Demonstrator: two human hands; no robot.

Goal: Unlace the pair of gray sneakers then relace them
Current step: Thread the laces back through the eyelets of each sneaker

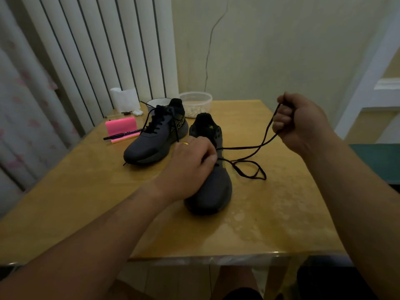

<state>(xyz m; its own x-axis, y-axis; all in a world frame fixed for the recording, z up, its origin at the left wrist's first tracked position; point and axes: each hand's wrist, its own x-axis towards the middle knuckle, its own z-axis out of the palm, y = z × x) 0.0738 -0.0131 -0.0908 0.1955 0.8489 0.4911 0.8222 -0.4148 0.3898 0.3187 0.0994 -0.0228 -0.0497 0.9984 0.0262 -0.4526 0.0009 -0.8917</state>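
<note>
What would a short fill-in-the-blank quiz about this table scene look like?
1. The right hand grips a black ____ above the table.
2. The left hand, holding the near sneaker, wears a gold ____.
3. The far sneaker, unlike the near one, is fully ____.
4. The pen lies on a ____ block.
Missing words: lace, ring, laced, pink.

Cracked pale wall [270, 50] behind wooden table [86, 202].

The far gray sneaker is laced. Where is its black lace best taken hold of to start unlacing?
Pinch the loose black lace end hanging down the far gray sneaker's right side, fingers coming from above: it dangles free, while the crossed rows lie tight against the tongue.
</note>
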